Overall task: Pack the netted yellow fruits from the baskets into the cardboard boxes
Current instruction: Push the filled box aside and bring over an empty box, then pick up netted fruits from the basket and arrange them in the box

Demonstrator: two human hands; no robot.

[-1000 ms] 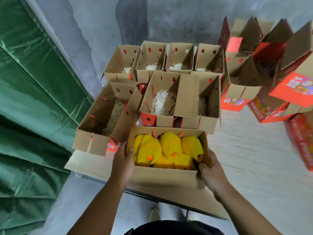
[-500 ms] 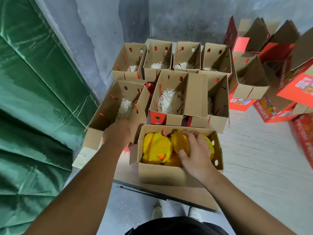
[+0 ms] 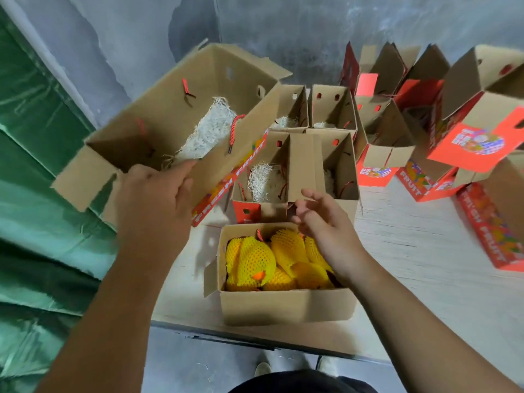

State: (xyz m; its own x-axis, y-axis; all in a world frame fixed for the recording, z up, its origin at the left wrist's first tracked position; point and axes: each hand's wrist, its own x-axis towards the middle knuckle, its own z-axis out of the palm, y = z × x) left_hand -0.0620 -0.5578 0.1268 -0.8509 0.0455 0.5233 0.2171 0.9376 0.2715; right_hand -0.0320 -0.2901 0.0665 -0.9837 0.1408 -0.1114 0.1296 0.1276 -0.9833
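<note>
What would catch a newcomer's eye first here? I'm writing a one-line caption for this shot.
The bright yellow netted fruits filling the near box at bottom centre. Next, the tilted empty box at upper left, gripped at its edge by the left hand, with pale straw inside. The right hand hovers open above the fruits.

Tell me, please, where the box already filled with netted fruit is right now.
In the head view, the filled box sits at the table's near edge, centre, below the right hand.
</note>
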